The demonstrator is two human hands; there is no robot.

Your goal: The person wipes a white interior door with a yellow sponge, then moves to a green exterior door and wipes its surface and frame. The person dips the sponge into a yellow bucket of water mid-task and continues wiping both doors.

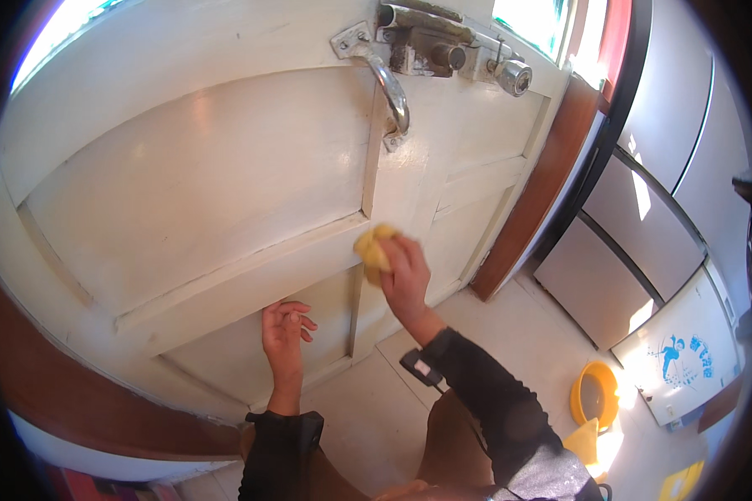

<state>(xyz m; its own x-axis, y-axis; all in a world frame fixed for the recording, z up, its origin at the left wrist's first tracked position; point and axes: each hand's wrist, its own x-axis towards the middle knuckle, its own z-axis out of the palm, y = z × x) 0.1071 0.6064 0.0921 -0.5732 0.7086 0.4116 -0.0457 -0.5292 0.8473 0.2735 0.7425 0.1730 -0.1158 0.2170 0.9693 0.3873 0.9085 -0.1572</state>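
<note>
My right hand [406,277] grips a crumpled yellow cloth [376,250] against the middle rail of a cream panelled door [200,167]. The cloth and fingers are slightly blurred. Lower and to the left, my left hand [285,330] hangs in front of the door's lower panel with its fingers loosely curled and apart, nothing in it. Above the cloth, a metal pull handle [390,96] is screwed to the door. Beside that handle sits a worn metal bolt lock [430,50] with a round cylinder [514,77].
On the tiled floor [476,334] to the right stands a yellow bucket [595,396], with a yellow piece [583,442] close to it. A grey multi-door fridge [643,225] and a white box with blue print [677,359] line the right side. A brown door frame [526,200] edges the door.
</note>
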